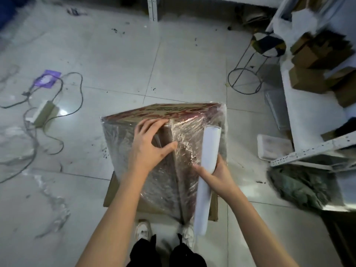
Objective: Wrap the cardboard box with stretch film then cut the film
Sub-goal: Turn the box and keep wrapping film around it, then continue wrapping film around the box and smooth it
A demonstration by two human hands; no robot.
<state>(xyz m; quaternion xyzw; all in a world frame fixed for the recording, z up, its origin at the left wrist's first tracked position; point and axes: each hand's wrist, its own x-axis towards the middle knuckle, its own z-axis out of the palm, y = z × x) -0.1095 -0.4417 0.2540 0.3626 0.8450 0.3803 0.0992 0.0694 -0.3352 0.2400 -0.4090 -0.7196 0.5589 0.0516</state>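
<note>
Two hands — left hand (149,143) flat on box (123,139), right hand (217,176) seemingly gripping roll (207,160)

The box (154,170) sits in the lower middle of the frame, a brown cardboard carton with red print along its far top edge, already covered in clear, wrinkled film (185,143) that shines where it bunches near the right side. It rests on a flat sheet of cardboard (110,191) on the floor, one corner turned toward the bottom of the frame. The film roll (207,170), a long white cylinder, lies tilted along the box's right side, touching it.
</note>
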